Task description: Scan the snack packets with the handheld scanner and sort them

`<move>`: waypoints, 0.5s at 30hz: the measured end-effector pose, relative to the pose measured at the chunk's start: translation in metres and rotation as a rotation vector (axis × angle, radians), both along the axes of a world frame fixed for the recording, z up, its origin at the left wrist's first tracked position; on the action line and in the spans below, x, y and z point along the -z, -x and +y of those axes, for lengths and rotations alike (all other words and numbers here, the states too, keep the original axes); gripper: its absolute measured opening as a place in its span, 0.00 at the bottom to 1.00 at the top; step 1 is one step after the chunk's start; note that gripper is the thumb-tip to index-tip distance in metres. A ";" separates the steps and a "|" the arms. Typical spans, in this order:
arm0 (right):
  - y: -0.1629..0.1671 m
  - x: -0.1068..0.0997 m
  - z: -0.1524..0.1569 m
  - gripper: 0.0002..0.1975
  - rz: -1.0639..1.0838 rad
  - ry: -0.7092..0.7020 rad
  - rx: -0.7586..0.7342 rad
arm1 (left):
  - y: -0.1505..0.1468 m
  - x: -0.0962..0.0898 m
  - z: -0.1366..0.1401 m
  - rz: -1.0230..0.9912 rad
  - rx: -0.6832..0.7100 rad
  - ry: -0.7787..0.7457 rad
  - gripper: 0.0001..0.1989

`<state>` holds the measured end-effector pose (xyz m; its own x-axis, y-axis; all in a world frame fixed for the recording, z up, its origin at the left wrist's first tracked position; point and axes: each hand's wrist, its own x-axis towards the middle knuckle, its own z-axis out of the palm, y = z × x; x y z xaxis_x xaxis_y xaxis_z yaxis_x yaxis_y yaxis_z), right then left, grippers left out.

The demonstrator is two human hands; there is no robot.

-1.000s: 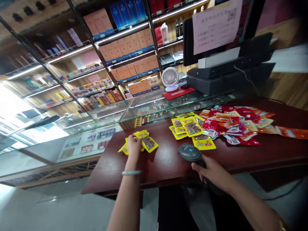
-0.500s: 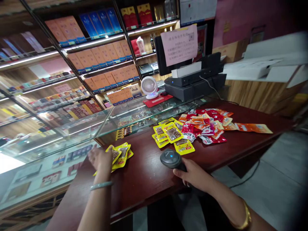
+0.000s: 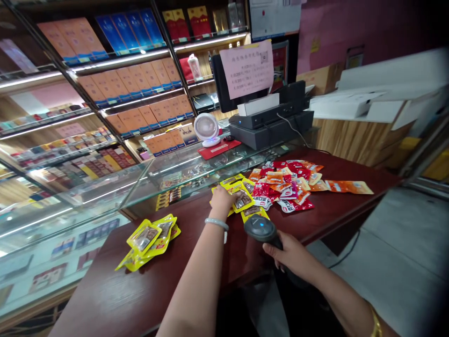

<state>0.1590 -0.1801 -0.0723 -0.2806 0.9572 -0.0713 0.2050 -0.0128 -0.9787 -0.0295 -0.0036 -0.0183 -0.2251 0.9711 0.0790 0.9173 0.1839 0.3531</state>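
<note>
My right hand (image 3: 293, 255) is wrapped round the handle of a dark barcode scanner (image 3: 260, 228), whose blue light is lit. My left hand (image 3: 222, 200), with a pale bangle at the wrist, is at the near pile of yellow snack packets. Its thumb lies on the left edge of one yellow snack packet (image 3: 242, 197), and its other fingers are partly hidden. Another yellow packet (image 3: 255, 211) lies in front of the scanner. To the left, a separate stack of yellow packets (image 3: 144, 236) lies loosely overlapped on the dark red table (image 3: 196, 248).
Red and orange snack packets (image 3: 287, 185) are heaped right of the yellow ones, with a long orange packet (image 3: 351, 186) at the end. Behind stand a glass display counter (image 3: 168, 164), a white fan (image 3: 206, 128) and a black cash register (image 3: 271, 125). Boxed goods fill the shelves.
My left hand has moved right, from the left stack of yellow packets to the larger pile. A packet it was touching now lies on that stack. My right hand still holds the scanner.
</note>
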 end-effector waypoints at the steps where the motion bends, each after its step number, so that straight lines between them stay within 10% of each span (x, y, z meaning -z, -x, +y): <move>1: -0.002 0.000 0.000 0.22 -0.003 -0.006 0.010 | -0.001 -0.001 0.004 0.022 0.012 0.009 0.43; 8: -0.003 0.006 0.004 0.22 -0.023 -0.022 0.035 | 0.005 0.007 0.010 0.043 0.080 0.030 0.24; 15: 0.009 0.010 0.004 0.23 -0.027 0.014 0.008 | 0.006 0.007 0.011 0.059 0.148 -0.038 0.34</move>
